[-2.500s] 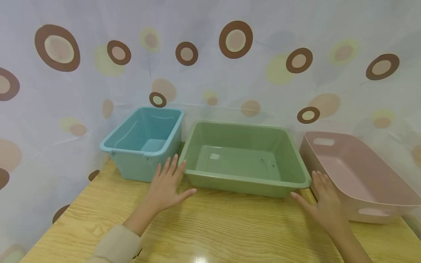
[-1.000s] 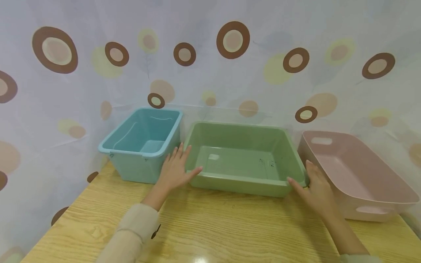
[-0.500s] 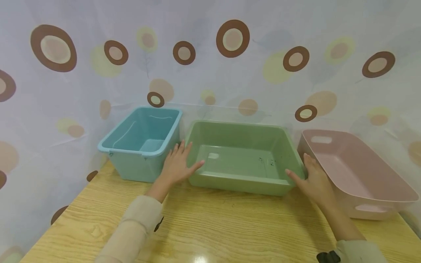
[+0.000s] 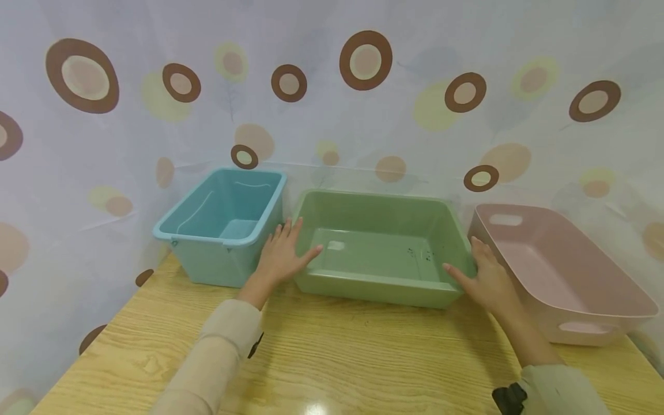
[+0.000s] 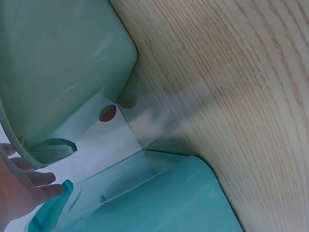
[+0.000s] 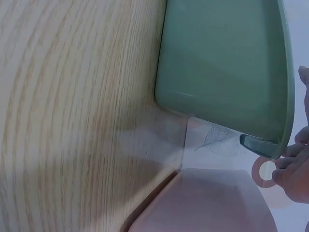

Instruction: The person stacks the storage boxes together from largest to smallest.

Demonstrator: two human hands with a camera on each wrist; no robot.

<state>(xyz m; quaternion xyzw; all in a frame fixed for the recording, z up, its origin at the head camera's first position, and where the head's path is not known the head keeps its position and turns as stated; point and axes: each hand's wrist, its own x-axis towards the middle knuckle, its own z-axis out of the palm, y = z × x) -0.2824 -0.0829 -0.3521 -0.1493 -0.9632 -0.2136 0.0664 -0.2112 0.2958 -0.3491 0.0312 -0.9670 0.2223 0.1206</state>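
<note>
Head view: worktop (image 4: 332,357) runs beneath the fingers. Green tub (image 4: 373,292) sits between left hand (image 4: 281,256) and right hand (image 4: 491,282). Pink tub (image 4: 550,268) stands just outside the right fingers, blue bin (image 4: 220,262) just outside the left. Both hands' fingers are spread, fairly straight, at green tub's rim; contact, cannot tell.

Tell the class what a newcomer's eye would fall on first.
Likely the wide, rectangular green plastic tub at centre on the wooden table, between a bare left hand and right hand. A deep blue plastic bin stands left of it, an oblong pink plastic basin right. Brown rings dot the whitish backdrop behind.
</note>
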